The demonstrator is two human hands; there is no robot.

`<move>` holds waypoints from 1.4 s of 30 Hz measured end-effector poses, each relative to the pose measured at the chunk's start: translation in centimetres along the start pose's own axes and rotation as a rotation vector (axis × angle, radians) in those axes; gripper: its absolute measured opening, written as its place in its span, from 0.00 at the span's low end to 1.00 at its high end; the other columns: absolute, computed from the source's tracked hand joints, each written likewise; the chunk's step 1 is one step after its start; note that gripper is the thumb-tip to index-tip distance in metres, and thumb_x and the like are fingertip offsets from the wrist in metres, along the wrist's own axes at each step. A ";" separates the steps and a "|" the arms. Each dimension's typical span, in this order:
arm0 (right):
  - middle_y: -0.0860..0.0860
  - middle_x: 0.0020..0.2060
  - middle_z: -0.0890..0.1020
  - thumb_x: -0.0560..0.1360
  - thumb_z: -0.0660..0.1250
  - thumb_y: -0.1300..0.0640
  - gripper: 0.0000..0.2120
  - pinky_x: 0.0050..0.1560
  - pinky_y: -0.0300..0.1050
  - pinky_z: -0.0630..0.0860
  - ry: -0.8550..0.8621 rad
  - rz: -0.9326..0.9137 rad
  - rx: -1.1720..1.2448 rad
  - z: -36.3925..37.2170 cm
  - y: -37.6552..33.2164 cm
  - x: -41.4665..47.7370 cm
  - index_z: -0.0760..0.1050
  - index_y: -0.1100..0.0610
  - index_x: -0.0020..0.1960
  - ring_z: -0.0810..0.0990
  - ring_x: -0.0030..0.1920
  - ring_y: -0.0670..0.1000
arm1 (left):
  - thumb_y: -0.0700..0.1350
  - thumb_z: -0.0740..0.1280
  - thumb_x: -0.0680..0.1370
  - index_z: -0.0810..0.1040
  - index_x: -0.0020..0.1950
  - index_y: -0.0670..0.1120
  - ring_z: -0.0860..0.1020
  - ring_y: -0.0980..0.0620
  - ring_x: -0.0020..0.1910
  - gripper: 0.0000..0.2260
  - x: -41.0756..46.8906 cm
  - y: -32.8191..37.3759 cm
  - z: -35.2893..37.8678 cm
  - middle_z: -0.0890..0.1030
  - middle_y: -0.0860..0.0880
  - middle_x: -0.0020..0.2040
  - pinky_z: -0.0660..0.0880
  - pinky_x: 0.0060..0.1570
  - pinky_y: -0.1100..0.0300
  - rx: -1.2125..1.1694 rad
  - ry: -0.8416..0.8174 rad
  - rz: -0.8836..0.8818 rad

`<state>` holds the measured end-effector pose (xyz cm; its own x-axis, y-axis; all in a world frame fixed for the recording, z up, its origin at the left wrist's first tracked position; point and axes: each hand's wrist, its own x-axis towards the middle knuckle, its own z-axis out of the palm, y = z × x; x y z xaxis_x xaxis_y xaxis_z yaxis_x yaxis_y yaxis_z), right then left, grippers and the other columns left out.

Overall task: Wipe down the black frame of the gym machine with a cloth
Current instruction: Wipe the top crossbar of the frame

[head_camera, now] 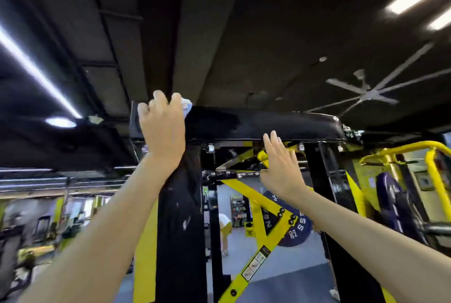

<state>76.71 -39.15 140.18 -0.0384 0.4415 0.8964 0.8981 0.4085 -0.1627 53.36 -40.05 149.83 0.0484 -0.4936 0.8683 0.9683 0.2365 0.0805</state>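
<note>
Upper centre: my left hand (161,127) clamps a pale cloth (186,105) onto the black frame (256,124) (top bar, left end). My right hand (280,168), fingers straight, holds nothing, just below the bar.

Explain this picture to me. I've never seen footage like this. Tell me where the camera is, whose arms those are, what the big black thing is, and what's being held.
The single picture comes from a wide-angle camera worn on a person's head and looking upward, so both arms reaching in from below are the wearer's own. The black thing is a gym machine's frame: a top beam across an upright post, with yellow braces behind. The left hand curls over the beam's left end and grips a pale cloth against it for wiping. The right hand is open, fingers straight, raised just under the beam; I cannot tell whether it touches the frame. Above are a dark ceiling and a ceiling fan.
</note>
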 end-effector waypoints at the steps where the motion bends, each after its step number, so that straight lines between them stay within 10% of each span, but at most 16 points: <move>1: 0.51 0.78 0.42 0.75 0.60 0.65 0.39 0.76 0.56 0.44 0.006 -0.002 -0.004 0.1 0.1 0.0 0.42 0.55 0.79 0.41 0.78 0.50 | 0.44 0.71 0.72 0.71 0.39 0.50 0.70 0.48 0.30 0.09 -0.2 2.1 -0.2 0.70 0.49 0.35 0.61 0.36 0.56 -0.047 -0.033 -0.010; 8: 0.62 0.75 0.61 0.69 0.69 0.63 0.40 0.74 0.62 0.51 0.199 -0.144 -0.460 1.3 1.5 0.3 0.56 0.64 0.76 0.58 0.76 0.59 | 0.41 0.74 0.65 0.77 0.43 0.49 0.75 0.51 0.29 0.10 -0.9 9.6 -2.0 0.76 0.49 0.39 0.68 0.38 0.58 -0.199 -0.181 0.500; 17: 0.64 0.70 0.68 0.66 0.68 0.66 0.36 0.71 0.63 0.60 0.274 -0.148 -0.534 3.0 1.7 0.8 0.63 0.66 0.73 0.67 0.70 0.65 | 0.37 0.60 0.72 0.71 0.38 0.48 0.64 0.50 0.27 0.07 0.7 3.2 0.4 0.67 0.50 0.32 0.64 0.35 0.57 0.107 0.074 0.040; 25: 0.59 0.70 0.70 0.73 0.61 0.59 0.30 0.73 0.58 0.59 0.284 -0.291 -0.429 1.2 4.0 1.2 0.63 0.65 0.74 0.69 0.71 0.58 | 0.40 0.64 0.72 0.71 0.38 0.49 0.72 0.51 0.30 0.05 -1.1 11.2 -0.8 0.71 0.51 0.33 0.65 0.37 0.58 -0.048 -0.032 0.369; 30: 0.61 0.70 0.70 0.78 0.44 0.53 0.28 0.72 0.59 0.62 0.285 -0.240 -0.349 0.0 7.9 1.0 0.65 0.65 0.72 0.67 0.72 0.59 | 0.41 0.65 0.73 0.70 0.42 0.45 0.73 0.46 0.32 0.03 -1.8 4.6 0.6 0.74 0.46 0.35 0.64 0.40 0.54 0.165 0.090 -0.081; 42: 0.65 0.67 0.73 0.76 0.57 0.55 0.24 0.67 0.62 0.66 0.295 -0.140 -0.235 -1.9 17.2 1.5 0.70 0.68 0.67 0.71 0.68 0.63 | 0.39 0.55 0.74 0.75 0.44 0.47 0.72 0.51 0.34 0.09 -3.1 28.2 -0.1 0.73 0.50 0.36 0.67 0.39 0.57 -0.088 -0.093 -0.011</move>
<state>92.93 -32.95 139.54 -0.0705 0.1322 0.9887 0.9701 0.2397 0.0371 80.56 -31.91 149.35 0.0184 -0.4147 0.9098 0.9867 0.1546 0.0505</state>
